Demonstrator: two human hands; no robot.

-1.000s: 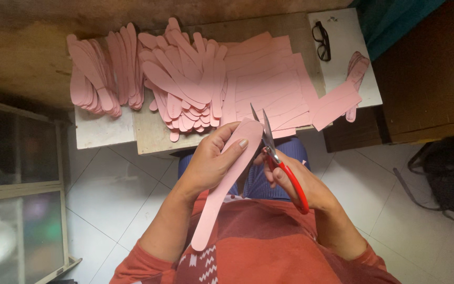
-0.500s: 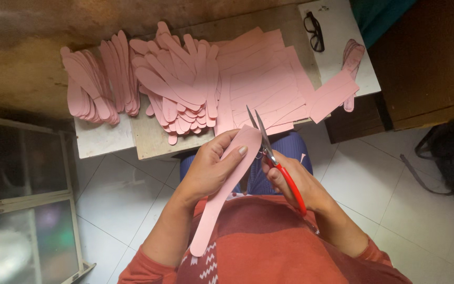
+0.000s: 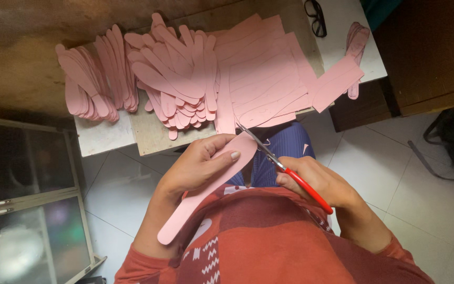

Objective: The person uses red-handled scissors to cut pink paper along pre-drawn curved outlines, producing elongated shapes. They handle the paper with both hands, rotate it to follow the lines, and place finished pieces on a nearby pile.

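Observation:
My left hand point(image 3: 198, 167) grips a long pink paddle-shaped cutout point(image 3: 185, 213) near its wide rounded end, held over my lap. My right hand point(image 3: 321, 184) holds red-handled scissors point(image 3: 282, 165); their blades touch the rounded tip of the cutout at its right edge. On the small table point(image 3: 106, 138) ahead lie heaps of finished pink cutouts point(image 3: 177, 79) and a stack of pink sheets point(image 3: 269, 73) with outlines drawn on them.
A second heap of pink cutouts point(image 3: 88, 79) lies at the table's left. Black eyeglasses point(image 3: 316, 16) and a few more pink pieces point(image 3: 356, 44) sit at its right end. A dark wooden cabinet point(image 3: 426, 52) stands right; a glass-fronted frame point(image 3: 22, 210) left.
The scissors have worked around the cutout's rounded tip, and my left hand has turned the piece slightly. The view has shifted a little; the piles on the table have not moved.

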